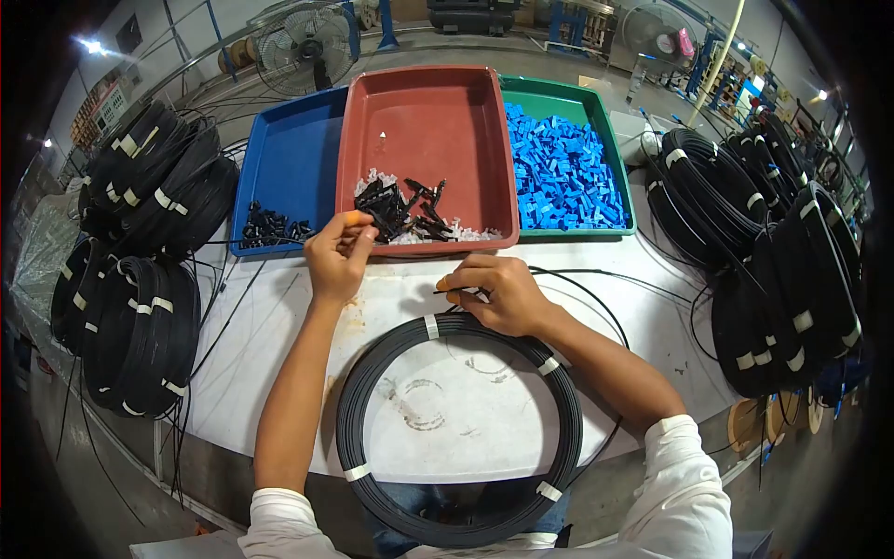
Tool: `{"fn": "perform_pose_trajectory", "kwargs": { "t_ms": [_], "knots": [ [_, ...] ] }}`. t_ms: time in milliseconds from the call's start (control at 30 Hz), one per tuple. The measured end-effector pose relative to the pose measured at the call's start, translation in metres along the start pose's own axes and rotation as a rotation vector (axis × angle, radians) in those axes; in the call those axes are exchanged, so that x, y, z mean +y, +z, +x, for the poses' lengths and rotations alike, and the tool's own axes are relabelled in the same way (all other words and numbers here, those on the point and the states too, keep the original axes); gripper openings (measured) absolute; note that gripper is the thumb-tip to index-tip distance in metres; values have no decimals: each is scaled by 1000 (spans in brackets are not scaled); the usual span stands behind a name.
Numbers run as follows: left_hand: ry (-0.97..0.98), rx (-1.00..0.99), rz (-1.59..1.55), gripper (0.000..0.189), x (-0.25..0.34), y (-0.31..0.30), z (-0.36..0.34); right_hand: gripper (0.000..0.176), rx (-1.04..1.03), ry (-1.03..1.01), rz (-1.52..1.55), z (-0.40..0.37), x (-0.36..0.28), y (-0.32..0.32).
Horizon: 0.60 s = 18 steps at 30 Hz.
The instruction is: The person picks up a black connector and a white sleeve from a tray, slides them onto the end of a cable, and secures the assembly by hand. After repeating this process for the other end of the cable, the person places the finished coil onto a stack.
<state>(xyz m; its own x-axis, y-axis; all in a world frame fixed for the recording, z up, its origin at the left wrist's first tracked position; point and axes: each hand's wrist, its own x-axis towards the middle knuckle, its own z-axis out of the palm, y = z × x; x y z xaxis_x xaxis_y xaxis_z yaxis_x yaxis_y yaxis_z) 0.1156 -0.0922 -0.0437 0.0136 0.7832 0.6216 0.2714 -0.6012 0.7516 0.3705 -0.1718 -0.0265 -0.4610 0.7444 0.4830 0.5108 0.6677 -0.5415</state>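
My left hand [340, 256] is at the front edge of the red tray [428, 121], thumb and forefinger closed in a pinch beside the black plastic parts [382, 207]. Whether one of those parts is between the fingertips is hard to make out. My right hand [503, 293] is closed on the end of a thin black cable [577, 272], just above the far side of a black cable coil [354, 401]. White tape bands the coil, which lies on the white table and overhangs its front edge. Orange covers show on fingers of both hands.
Left of the red tray, a blue tray [296, 149] holds small black pieces [270, 225]. To the right, a green tray [559, 88] holds many blue connectors [563, 168]. Taped cable coils are piled at the left [140, 317] and right [787, 270], with loose cable ends trailing.
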Motion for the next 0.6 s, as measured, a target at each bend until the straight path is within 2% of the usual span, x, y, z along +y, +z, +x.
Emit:
{"fn": "perform_pose_trajectory", "kwargs": {
  "t_ms": [167, 233, 300, 367, 433, 533, 567, 600],
  "knots": [
    [61, -30, 205, 10, 10, -10, 13, 17, -32, 8, 0, 1, 2, -3],
    [210, -192, 323, 11, 23, -6, 23, 16, -43, 21, -4, 2, 0, -4],
    [208, -257, 303, 12, 15, 4, 37, 19, -34, -7, -3, 3, 2, -4],
    [182, -367, 360, 14, 11, 19, 52, 14, -28, -10, -61, 3, 1, -5],
    [172, -364, 388, 14, 5, 35, 61, 15, -21, -9, -70, 3, 2, -3],
    [167, -417, 677, 19, 5, 55, 75, 15, -18, -45, -79, 3, 4, -4],
    [172, -419, 670, 19, 7, 60, 78, 14, -20, -45, -73, 3, 2, -4],
    [98, -456, 751, 20, 8, 64, 80, 13, -25, -44, -67, 3, 1, -5]
  ]
}}
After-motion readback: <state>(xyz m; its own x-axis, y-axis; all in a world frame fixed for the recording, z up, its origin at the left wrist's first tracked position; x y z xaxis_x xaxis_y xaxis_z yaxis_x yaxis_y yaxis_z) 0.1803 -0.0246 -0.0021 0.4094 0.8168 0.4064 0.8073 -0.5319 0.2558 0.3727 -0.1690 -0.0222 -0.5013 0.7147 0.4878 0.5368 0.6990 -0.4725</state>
